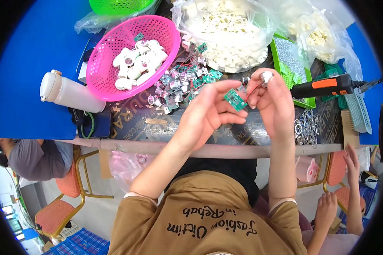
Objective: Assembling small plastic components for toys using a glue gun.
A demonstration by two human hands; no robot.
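Above the table's near edge, my left hand (205, 112) is closed with a small green circuit board (235, 100) between its thumb and fingers. My right hand (275, 100), level with it, pinches a small round whitish part (266, 77) at the fingertips. Thin red wires (254, 90) run between the part and the board. Just beyond my left hand lies a loose pile of similar wired boards and round silvery parts (178, 83). Several metal rings (305, 127) are spread to the right of my right forearm.
A pink basket (98, 55) holds white rounded housings (140, 61). Beyond the pile sits a plastic bag of cream-coloured parts (232, 38). On the right are a green tray (311, 102) and a black-and-orange electric screwdriver (323, 87); a white bottle (68, 90) lies left. Other people sit at both sides.
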